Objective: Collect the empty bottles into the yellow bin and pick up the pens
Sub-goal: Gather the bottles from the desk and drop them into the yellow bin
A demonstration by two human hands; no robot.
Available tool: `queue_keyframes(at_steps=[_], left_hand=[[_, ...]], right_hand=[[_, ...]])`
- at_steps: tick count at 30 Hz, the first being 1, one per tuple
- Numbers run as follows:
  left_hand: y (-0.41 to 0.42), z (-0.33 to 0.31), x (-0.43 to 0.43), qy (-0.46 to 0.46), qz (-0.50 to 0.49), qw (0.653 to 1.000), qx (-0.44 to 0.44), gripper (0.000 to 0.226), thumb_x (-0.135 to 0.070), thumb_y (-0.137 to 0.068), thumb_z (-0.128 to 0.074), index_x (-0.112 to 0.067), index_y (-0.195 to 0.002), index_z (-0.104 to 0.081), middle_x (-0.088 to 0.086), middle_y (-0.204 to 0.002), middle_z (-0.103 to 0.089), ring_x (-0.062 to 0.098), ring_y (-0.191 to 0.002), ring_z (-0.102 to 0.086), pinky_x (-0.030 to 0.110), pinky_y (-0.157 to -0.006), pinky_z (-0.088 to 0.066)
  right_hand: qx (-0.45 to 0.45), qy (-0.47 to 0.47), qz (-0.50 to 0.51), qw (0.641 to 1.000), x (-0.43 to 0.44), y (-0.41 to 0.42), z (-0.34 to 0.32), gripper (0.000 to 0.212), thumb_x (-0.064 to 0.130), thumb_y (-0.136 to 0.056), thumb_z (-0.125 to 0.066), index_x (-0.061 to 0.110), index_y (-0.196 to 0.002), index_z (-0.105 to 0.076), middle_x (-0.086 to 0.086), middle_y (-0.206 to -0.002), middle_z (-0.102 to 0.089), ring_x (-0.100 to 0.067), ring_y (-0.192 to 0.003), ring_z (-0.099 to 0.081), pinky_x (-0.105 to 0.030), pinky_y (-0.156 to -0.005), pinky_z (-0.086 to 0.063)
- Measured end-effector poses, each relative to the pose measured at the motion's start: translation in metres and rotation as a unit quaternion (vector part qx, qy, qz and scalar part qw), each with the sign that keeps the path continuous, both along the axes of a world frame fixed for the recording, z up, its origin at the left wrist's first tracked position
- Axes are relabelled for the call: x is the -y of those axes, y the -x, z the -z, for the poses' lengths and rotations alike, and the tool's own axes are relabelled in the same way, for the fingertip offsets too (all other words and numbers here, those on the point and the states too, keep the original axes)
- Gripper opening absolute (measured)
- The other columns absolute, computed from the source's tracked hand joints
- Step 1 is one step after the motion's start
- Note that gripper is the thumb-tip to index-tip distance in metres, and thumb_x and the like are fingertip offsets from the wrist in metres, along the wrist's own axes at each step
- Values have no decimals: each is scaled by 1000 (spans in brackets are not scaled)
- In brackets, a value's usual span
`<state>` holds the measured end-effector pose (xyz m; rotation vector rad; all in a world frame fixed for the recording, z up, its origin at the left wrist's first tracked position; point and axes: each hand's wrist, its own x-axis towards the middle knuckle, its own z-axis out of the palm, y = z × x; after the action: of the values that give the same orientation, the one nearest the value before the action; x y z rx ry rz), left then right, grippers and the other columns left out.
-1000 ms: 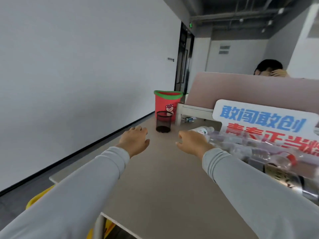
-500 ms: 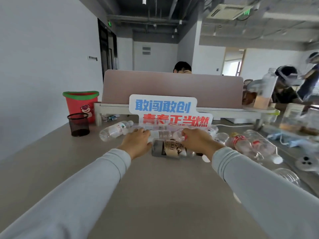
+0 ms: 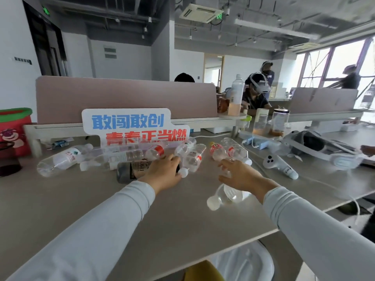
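Observation:
Several empty clear bottles (image 3: 125,157) lie on their sides on the grey table (image 3: 81,199) in front of a slogan sign. A dark bottle (image 3: 129,171) lies nearest me. My left hand (image 3: 162,171) covers its right end with fingers bent down over it, beside a clear bottle with a white cap (image 3: 190,161). My right hand (image 3: 239,175) hovers with fingers spread above another clear bottle (image 3: 225,196), just short of two red-labelled bottles (image 3: 227,151). A yellow object (image 3: 203,271) shows below the table's front edge. I see no pens.
A black mesh cup (image 3: 8,161) and a red bucket (image 3: 14,128) stand at far left. A white controller (image 3: 280,165), headset (image 3: 324,149), cables and upright jars (image 3: 280,122) crowd the right. A pink partition (image 3: 121,98) closes the back; people work beyond it.
My view swung right from the wall side to the bottle pile. Both hands moved from the table's left part onto the bottles, then further right along them.

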<state>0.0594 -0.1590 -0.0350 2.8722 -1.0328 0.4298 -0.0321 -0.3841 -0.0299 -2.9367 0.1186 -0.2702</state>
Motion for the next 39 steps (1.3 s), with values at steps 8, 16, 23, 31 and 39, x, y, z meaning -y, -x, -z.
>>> queue_keyframes(at_steps=[8, 16, 23, 31, 39], left_hand=[[3, 7, 45, 3, 8, 1000, -24, 49, -40, -93, -42, -16, -135, -35, 9, -143, -35, 30, -125, -42, 43, -98, -41], [-7, 11, 82, 10, 15, 999, -32, 56, -40, -93, -46, -15, -140, -29, 8, -146, -29, 30, -134, -28, 42, -107, -31], [-38, 8, 107, 37, -42, 998, -37, 57, -40, -92, -47, -17, -140, -28, 9, -149, -26, 33, -136, -26, 45, -108, -31], [-62, 31, 116, 10, -83, 994, -65, 58, -42, -93, -48, -20, -142, -25, 13, -147, -26, 38, -133, -30, 47, -100, -39], [-54, 23, 98, 69, -47, 996, 14, 62, -35, -92, -47, -21, -145, -18, 12, -151, -18, 37, -136, -23, 47, -106, -35]], right_hand=[[-55, -24, -14, 998, 51, 32, 8, 46, 29, -92, -45, 42, -136, -40, 9, -148, -39, -17, -138, -30, -38, -114, -22], [13, 83, 26, 996, 63, 40, 27, 59, 59, -94, -18, 19, -95, -62, 2, -97, -64, -20, -101, -56, -34, -99, -33], [86, 93, 83, 989, 71, 23, 31, 64, 67, -85, -8, 21, -56, -42, 5, -58, -47, -20, -65, -48, -27, -67, -28], [195, 65, 108, 973, 93, -5, 27, 65, 65, -74, 5, 19, -51, -34, 2, -61, -52, -23, -64, -49, -29, -65, -27], [251, 38, 91, 963, 82, -20, 21, 63, 58, -81, -5, 18, -63, -51, -4, -77, -66, -30, -87, -61, -35, -82, -39]])
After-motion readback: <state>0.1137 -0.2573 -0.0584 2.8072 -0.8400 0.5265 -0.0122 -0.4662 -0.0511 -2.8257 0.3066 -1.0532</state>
